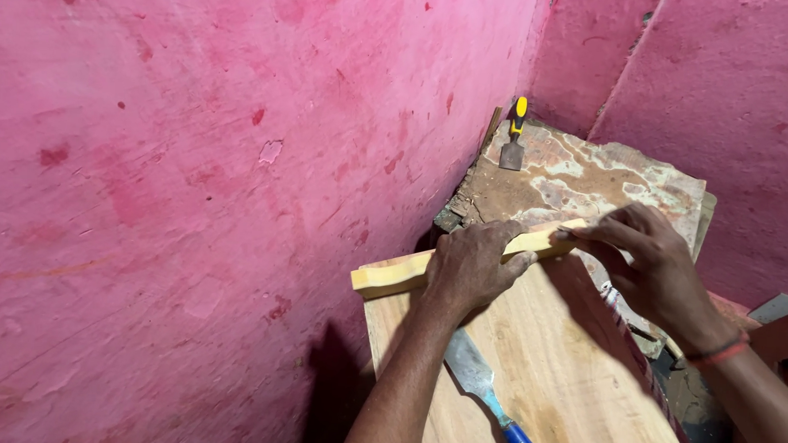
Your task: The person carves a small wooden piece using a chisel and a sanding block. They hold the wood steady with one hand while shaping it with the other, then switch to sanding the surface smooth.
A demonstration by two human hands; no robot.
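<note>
Nearest tool: a chisel [484,389] with a blue-banded handle lay flat on the pale wooden board [573,389], its blade pointing up toward the left forearm; no hand touched it.
Board: it sloped away from the viewer, its far end reaching the wooden strip; the face looked planed and bare, with no cuts or marks that could be made out.
Left hand [473,267]: it lay palm down over the middle of the strip, fingers curled over its top, pressing it onto the board's far edge.
Wooden strip [392,275]: a light yellow length lying crosswise at the board's far end, its left end sticking out toward the pink wall [193,168].
Right hand [653,264]: fingers stretched out flat, tips pinching the strip's right end.
Progress: the strip appeared seated and lined up on the board; no fixing or cutting showed, so that likely remained.
Counter [591,172]: worn and stained, beyond the hands.
Far tool: a second chisel [514,138], yellow-handled, stood near the corner, well apart.
</note>
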